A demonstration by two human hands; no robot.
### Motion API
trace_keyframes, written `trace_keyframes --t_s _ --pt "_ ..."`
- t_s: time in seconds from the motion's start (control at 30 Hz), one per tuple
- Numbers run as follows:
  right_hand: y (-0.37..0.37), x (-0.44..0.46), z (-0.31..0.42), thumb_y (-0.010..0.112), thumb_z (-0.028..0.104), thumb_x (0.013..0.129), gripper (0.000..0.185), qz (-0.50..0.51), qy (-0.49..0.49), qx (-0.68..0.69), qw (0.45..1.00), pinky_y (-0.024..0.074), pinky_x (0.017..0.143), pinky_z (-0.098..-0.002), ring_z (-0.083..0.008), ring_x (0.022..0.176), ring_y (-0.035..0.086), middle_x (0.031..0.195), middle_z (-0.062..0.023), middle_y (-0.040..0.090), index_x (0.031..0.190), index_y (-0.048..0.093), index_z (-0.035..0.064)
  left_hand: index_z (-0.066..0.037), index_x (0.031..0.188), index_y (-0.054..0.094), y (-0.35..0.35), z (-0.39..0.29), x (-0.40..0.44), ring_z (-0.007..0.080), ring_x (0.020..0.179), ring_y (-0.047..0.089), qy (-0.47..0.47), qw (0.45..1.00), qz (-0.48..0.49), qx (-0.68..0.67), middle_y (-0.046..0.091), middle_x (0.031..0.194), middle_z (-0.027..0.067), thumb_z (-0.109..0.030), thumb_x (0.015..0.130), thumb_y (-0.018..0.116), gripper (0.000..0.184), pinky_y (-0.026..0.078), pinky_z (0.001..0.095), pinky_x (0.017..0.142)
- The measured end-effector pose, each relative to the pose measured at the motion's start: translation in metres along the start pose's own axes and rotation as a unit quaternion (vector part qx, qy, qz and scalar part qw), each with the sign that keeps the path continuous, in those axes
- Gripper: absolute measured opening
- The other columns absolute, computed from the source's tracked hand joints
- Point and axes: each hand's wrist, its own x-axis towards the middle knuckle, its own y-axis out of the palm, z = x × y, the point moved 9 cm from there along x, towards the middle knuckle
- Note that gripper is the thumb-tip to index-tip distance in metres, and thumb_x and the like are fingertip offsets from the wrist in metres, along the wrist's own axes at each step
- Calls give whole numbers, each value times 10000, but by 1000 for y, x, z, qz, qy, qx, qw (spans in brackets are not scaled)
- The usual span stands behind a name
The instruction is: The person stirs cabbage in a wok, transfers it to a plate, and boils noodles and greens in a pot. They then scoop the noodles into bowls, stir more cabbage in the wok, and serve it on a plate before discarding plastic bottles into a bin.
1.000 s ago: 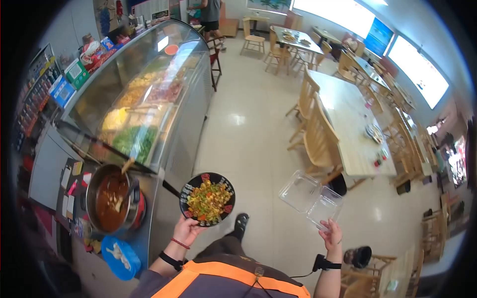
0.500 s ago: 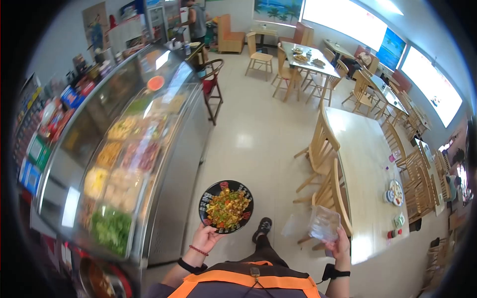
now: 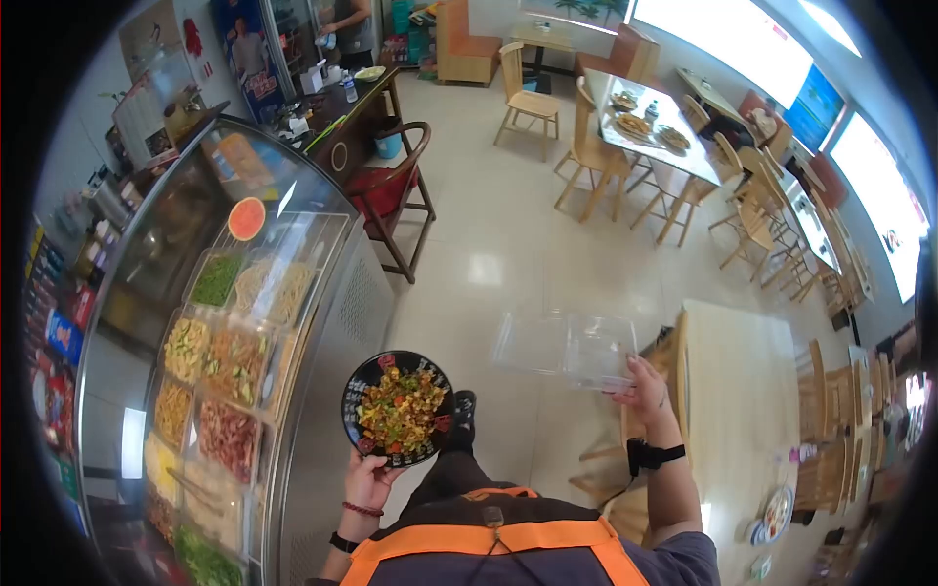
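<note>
My left hand [image 3: 369,481] grips the near rim of a black patterned plate [image 3: 351,415]. Chopped food [image 3: 401,410] in yellow, green and red is heaped on it. Out to the right, my right hand [image 3: 645,393] is closed on the edge of a clear plastic takeout container [image 3: 598,350]. Its lid [image 3: 529,343] hangs open to the left, and I see nothing inside. Both things are held above the floor, apart from each other.
A glass-covered food counter [image 3: 322,322] with several trays runs along my left. On the right stands a wooden table [image 3: 738,410] with chairs. Ahead are a dark red-seated armchair [image 3: 386,195] and a table with plates [image 3: 635,112]. A person [image 3: 347,29] stands at the back.
I have moved forward along the counter. The takeout container has risen and swung away from me, its lid now spread to the left. The plate stays in my left hand.
</note>
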Motion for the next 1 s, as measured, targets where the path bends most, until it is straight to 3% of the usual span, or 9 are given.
trace_keyframes --t_s 0.13,0.2,0.33,0.47,0.6,0.67,0.7,0.77,1.0 --pt "6 129 22 538 299 925 437 -36 31 21 999 591 651 -351 -272 788 690 1014 -176 637 1202 477 -33 -93 1301 405 47 -27 161 327 1109 535 6 1000 -9 1 499 1227 114 92 764 445 570 537 531 838" --pt "13 168 66 550 319 920 433 -80 -11 63 995 586 713 -348 -250 855 671 1022 -164 637 1160 522 -40 -97 1310 418 116 -34 252 355 1181 490 0 996 94 -4 461 1298 132 71 762 446 574 503 531 901" --pt "3 263 165 603 397 870 573 -151 -10 23 988 567 589 -271 -235 722 695 941 -174 644 1209 482 -48 -64 1313 455 234 -52 430 348 1169 512 -109 982 147 -37 493 1312 160 26 795 456 525 471 442 989" --pt "-3 377 233 617 410 862 596 -145 -23 48 988 561 551 -251 -237 723 699 902 -177 642 1180 500 -81 -13 881 663 295 -78 573 209 881 615 -192 970 114 91 683 934 87 -149 851 592 157 469 325 806" --pt "4 527 297 623 414 860 558 -167 -49 60 983 560 529 -250 -232 683 696 817 -140 632 1121 534 -72 -7 823 667 320 -89 715 184 728 617 -235 966 46 95 678 732 74 -566 796 548 573 467 257 707" --pt "21 612 332 625 417 860 526 -161 -52 47 984 560 519 -254 -224 642 689 786 -129 628 1074 549 -58 -38 1165 511 391 -104 750 295 1045 531 -161 982 102 -14 540 1141 133 -168 798 489 390 451 377 922" --pt "34 653 349 623 399 867 484 -151 -50 46 986 562 542 -260 -219 668 688 827 -135 641 1060 560 -40 -54 1336 434 417 -126 763 351 1204 488 -114 984 121 -64 470 1346 163 31 798 459 545 444 437 1029" --pt "83 741 389 619 364 879 401 -99 -25 19 995 568 589 -271 -208 720 685 909 -146 667 1031 580 -5 -32 1363 398 485 -162 785 312 1229 476 -24 975 223 -4 469 1352 164 33 809 464 562 393 431 1072" --pt "261 1059 506 546 266 927 323 71 -3 -13 997 558 570 -318 -259 733 684 935 -136 662 1171 491 62 -82 1294 404 561 -265 1005 346 1179 485 79 990 -18 -111 480 1268 150 66 764 447 551 466 568 932"
